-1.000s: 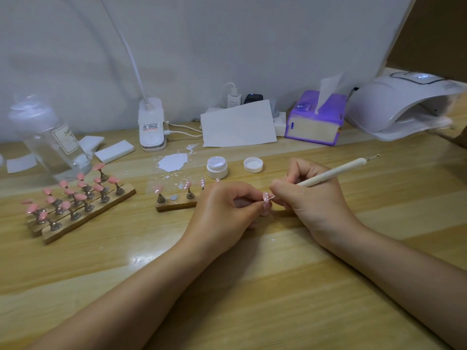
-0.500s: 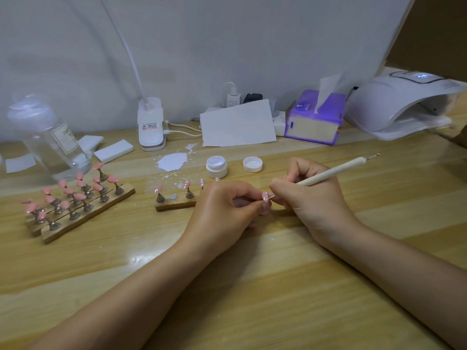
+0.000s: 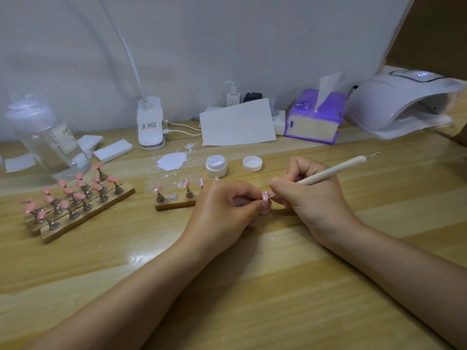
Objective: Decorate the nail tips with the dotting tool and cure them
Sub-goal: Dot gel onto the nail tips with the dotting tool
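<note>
From the head camera we see our left hand [image 3: 222, 210] pinching a pink nail tip [image 3: 265, 196] between thumb and forefinger at the middle of the wooden table [image 3: 252, 286], while our right hand [image 3: 313, 200] grips the dotting tool [image 3: 328, 173] like a pen, its fine end touching the tip. Just left of our left hand stands a small wooden holder [image 3: 177, 202] with a few dotted tips; our knuckles hide its right end. Farther left sits a larger rack of pink tips [image 3: 75, 198], with a blurred clear bottle [image 3: 48, 137] behind it. An open gel jar [image 3: 216, 166], its lid [image 3: 252, 163] and a white smear [image 3: 171, 160] lie beyond our hands. The curing lamp [image 3: 404, 104] stands far right, cut off by the frame edge, beside a purple tissue box [image 3: 314, 117].
</note>
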The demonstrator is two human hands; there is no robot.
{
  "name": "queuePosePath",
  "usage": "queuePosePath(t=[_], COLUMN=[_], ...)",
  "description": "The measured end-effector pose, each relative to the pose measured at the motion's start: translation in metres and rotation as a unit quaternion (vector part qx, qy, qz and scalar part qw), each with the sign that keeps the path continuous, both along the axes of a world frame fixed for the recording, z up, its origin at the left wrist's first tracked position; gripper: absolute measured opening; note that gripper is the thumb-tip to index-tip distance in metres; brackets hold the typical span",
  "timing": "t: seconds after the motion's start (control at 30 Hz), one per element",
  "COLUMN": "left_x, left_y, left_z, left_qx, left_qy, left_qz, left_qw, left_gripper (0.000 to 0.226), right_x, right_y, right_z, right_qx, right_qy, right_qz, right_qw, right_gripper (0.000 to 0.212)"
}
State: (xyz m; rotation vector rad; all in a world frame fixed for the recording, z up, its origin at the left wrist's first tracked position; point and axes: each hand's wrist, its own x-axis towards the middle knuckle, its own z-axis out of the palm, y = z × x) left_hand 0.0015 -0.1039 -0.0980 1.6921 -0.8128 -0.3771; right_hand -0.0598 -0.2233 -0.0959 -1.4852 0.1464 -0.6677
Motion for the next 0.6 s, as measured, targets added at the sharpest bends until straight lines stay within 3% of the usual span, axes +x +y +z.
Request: queuePosePath(t=[0.33, 0.6], left_x=[-0.0007, -0.0003], left_y=[0.0001, 0.0000], left_z=[0.0013, 0.0000], left_qx=[0.001, 0.002], left_qy=[-0.007, 0.000], left_qz=[-0.003, -0.002], left_qw=[1.000, 1.000], left_gripper=[0.008, 0.010], right_x=[0.0044, 0.0057], right_y=[-0.0020, -0.0016], right_z=[-0.0002, -0.0018], right_qx=[0.061, 0.039], right_qy=[0.006, 0.014], right_qz=[-0.040, -0.044], right_qw=[0.997, 0.998], right_gripper=[0.050, 0.047])
